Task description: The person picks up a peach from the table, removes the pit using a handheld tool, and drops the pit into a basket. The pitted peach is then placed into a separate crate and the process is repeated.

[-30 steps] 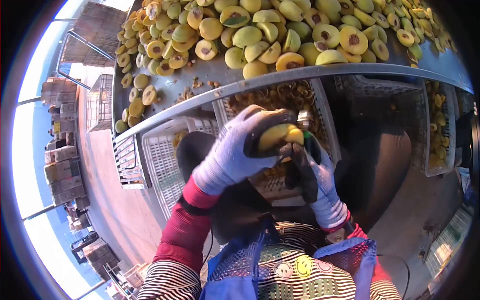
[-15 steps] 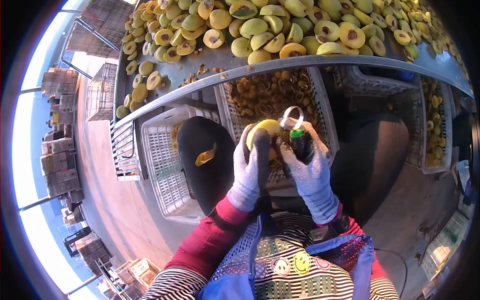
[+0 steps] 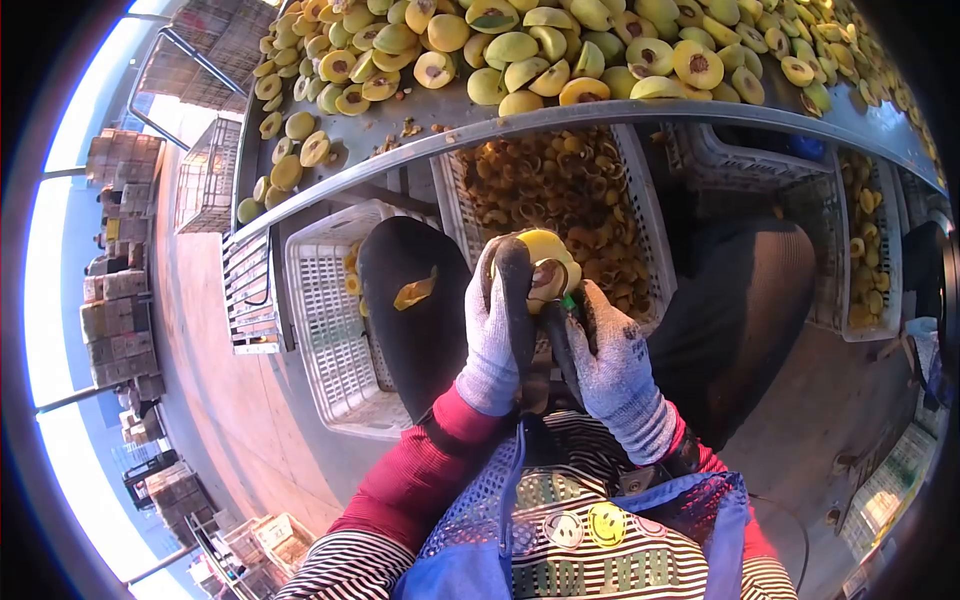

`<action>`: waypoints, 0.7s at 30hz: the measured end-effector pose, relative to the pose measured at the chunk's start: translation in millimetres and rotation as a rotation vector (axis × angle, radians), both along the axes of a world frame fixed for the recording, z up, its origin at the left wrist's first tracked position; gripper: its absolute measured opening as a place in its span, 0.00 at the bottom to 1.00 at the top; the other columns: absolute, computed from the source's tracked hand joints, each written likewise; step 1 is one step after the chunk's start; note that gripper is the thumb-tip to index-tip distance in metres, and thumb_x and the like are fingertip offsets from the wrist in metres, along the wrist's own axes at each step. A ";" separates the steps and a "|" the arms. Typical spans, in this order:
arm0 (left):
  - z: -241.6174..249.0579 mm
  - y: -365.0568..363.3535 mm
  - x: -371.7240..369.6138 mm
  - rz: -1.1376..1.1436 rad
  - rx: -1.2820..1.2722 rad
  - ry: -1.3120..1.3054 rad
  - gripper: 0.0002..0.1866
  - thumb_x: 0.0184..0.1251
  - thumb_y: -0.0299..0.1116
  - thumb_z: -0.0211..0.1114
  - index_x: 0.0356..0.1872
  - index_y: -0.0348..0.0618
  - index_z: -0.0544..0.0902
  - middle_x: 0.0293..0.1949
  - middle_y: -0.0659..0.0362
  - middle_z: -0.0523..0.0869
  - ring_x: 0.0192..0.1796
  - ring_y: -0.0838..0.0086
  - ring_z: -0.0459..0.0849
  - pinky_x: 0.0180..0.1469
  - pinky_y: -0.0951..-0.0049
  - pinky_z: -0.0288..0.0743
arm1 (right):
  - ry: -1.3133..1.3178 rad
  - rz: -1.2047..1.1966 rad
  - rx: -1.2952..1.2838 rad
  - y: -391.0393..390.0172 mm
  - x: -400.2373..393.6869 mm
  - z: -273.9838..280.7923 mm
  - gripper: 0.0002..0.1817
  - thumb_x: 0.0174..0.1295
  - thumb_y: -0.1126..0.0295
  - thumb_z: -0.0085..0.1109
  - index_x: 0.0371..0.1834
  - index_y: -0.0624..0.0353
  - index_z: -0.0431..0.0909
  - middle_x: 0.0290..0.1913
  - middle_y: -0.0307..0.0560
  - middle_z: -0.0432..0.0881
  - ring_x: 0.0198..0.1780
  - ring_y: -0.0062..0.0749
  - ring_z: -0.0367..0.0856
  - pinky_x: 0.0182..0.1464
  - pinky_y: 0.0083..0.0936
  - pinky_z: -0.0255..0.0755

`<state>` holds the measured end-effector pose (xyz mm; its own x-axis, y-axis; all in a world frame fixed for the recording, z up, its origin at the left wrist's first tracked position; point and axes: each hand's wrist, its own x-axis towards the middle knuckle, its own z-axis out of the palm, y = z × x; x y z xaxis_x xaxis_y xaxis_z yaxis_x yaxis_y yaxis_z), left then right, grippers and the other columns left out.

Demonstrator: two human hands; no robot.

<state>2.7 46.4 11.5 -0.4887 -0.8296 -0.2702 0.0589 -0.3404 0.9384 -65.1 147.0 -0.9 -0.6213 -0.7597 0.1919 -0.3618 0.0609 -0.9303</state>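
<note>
My left hand (image 3: 492, 335), in a grey glove with dark fingertips, is closed around a yellow peach half (image 3: 543, 243) held over my lap. My right hand (image 3: 618, 365), gloved the same way, grips a pitting knife with a green collar (image 3: 569, 302) and a dark handle. The knife's curved metal loop (image 3: 550, 272) lies against the cut face of the peach half. My fingers hide part of the fruit and most of the handle.
A metal table (image 3: 370, 172) bears a heap of halved peaches (image 3: 510, 60). Beneath its edge stand a crate (image 3: 645, 225) of brown-orange scraps, a white crate (image 3: 335, 385) by my left knee and another crate (image 3: 865, 325) of fruit pieces at right. A peel scrap (image 3: 415, 290) lies on my left knee.
My right hand has tilted the pitting knife inward and brought its loop from beside the peach half onto its cut face. The left hand has turned the fruit slightly.
</note>
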 end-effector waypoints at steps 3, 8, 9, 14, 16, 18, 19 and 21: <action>7.7 9.7 -0.1 0.029 0.091 -0.084 0.19 0.73 0.44 0.54 0.48 0.36 0.77 0.39 0.59 0.81 0.42 0.79 0.78 0.46 0.79 0.72 | -0.022 -0.001 0.020 2.6 4.2 -3.9 0.17 0.63 0.70 0.57 0.47 0.74 0.71 0.29 0.64 0.77 0.30 0.57 0.79 0.30 0.37 0.71; 1.5 10.8 -1.6 -0.060 -0.269 -0.034 0.18 0.74 0.41 0.53 0.47 0.34 0.77 0.39 0.57 0.82 0.41 0.78 0.78 0.46 0.77 0.73 | -0.304 0.003 -0.146 6.9 10.9 -8.1 0.16 0.65 0.72 0.53 0.50 0.74 0.70 0.32 0.63 0.78 0.33 0.54 0.80 0.34 0.36 0.72; 3.6 11.5 -2.1 -0.075 -0.305 -0.055 0.17 0.74 0.41 0.53 0.47 0.34 0.77 0.39 0.57 0.82 0.42 0.78 0.78 0.46 0.77 0.73 | -0.304 0.004 -0.148 7.7 9.8 -7.8 0.16 0.65 0.72 0.53 0.50 0.74 0.70 0.32 0.63 0.78 0.33 0.54 0.80 0.34 0.36 0.72; -4.1 7.6 1.8 -0.184 -0.328 -0.057 0.15 0.73 0.37 0.53 0.46 0.34 0.77 0.35 0.57 0.83 0.39 0.78 0.79 0.43 0.77 0.74 | -0.294 0.110 -0.115 21.6 9.0 -14.8 0.17 0.67 0.70 0.49 0.52 0.74 0.69 0.33 0.59 0.80 0.33 0.46 0.81 0.36 0.33 0.72; -7.0 1.6 3.4 -0.255 -0.361 -0.070 0.15 0.72 0.38 0.54 0.46 0.34 0.77 0.34 0.58 0.83 0.37 0.79 0.79 0.42 0.77 0.74 | -0.316 0.078 -0.150 22.4 16.3 -20.9 0.16 0.68 0.69 0.49 0.51 0.73 0.70 0.33 0.56 0.80 0.33 0.41 0.80 0.37 0.32 0.72; -4.3 -8.6 1.6 -0.325 -0.397 -0.076 0.16 0.72 0.39 0.55 0.45 0.34 0.77 0.33 0.58 0.83 0.36 0.80 0.79 0.40 0.77 0.74 | -0.330 0.047 -0.189 22.9 14.0 -20.3 0.16 0.69 0.67 0.49 0.51 0.72 0.71 0.32 0.53 0.80 0.33 0.37 0.80 0.37 0.30 0.72; 1.3 -14.9 0.1 -0.419 -0.276 -0.131 0.16 0.71 0.41 0.57 0.46 0.35 0.78 0.34 0.59 0.82 0.36 0.81 0.79 0.40 0.78 0.74 | -0.788 0.088 -0.131 22.4 6.4 -12.6 0.15 0.70 0.65 0.49 0.48 0.69 0.73 0.30 0.50 0.79 0.30 0.32 0.78 0.33 0.27 0.71; 4.5 -24.3 -5.7 -0.550 0.013 -0.059 0.19 0.70 0.45 0.59 0.47 0.38 0.78 0.37 0.61 0.82 0.37 0.83 0.78 0.39 0.80 0.73 | -1.248 0.127 -0.065 19.2 0.9 -10.2 0.15 0.70 0.63 0.49 0.45 0.66 0.74 0.28 0.46 0.78 0.26 0.27 0.77 0.29 0.23 0.71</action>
<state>-3.0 22.0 16.0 -0.8329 -0.4524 -0.3189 -0.1837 -0.3177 0.9302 -64.2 166.2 -11.0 -0.3291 -0.8388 -0.4336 0.7658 0.0315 -0.6423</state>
